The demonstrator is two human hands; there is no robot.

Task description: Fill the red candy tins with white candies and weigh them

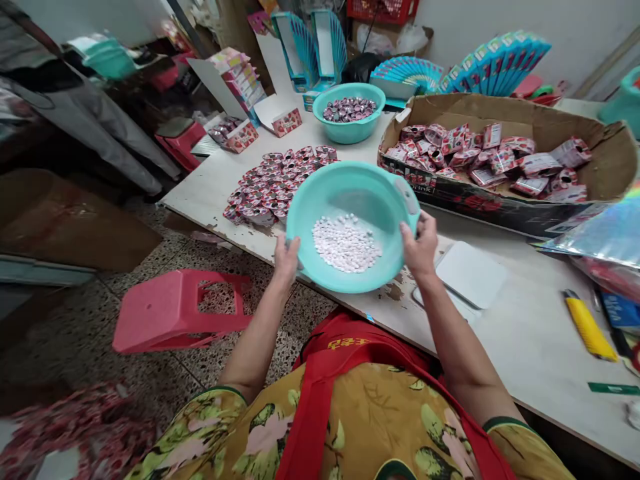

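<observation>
Between my two hands is a turquoise plastic basin (310, 200), tipped slightly toward me over the table's front edge. Small white tablets (345, 243) lie heaped in its lower part. My left hand (287, 259) grips the rim on the left, and my right hand (421, 243) is closed round the rim on the right, below the handle. Just behind the basin, many small red-and-pink printed packets (275, 187) stand packed together on the table (200, 193). A white flat scale-like device (470, 273) lies right of my right hand.
A cardboard box (480, 207) of printed packets stands at the back right. Another turquoise basin (345, 133) holds packets. A yellow cutter (590, 327) lies at right. A red stool (150, 310) stands on the floor at left; another person's legs (100, 113) show beyond.
</observation>
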